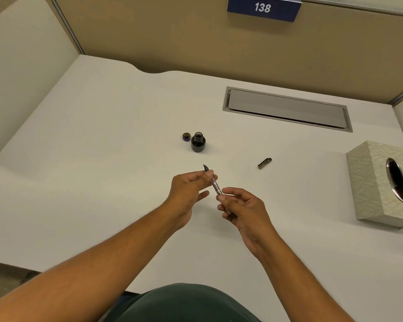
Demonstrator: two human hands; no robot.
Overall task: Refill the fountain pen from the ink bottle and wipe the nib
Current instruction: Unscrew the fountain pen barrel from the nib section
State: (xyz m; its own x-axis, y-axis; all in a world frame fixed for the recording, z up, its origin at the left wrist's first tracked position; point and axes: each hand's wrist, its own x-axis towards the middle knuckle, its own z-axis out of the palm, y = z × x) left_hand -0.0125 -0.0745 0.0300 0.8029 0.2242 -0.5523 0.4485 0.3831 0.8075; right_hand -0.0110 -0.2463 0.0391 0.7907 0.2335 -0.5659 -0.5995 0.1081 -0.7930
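Hold the pen [211,180] tight near the nib with left hand [188,190] fingers. Pinch and gently twist its back end with right hand [241,206] fingers, above the table [102,159], nib pointed at the open ink bottle [198,142]

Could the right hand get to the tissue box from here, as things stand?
Probably yes, once freed: the right hand now pinches the pen's rear end, and only bare desk lies between it and the tissue box.

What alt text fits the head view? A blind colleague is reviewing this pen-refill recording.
Two hands hold a fountain pen over a white desk, the left hand near the nib, the right hand at the rear end. Beyond stand an open ink bottle with its cap beside it, a pen cap and a tissue box to the right.
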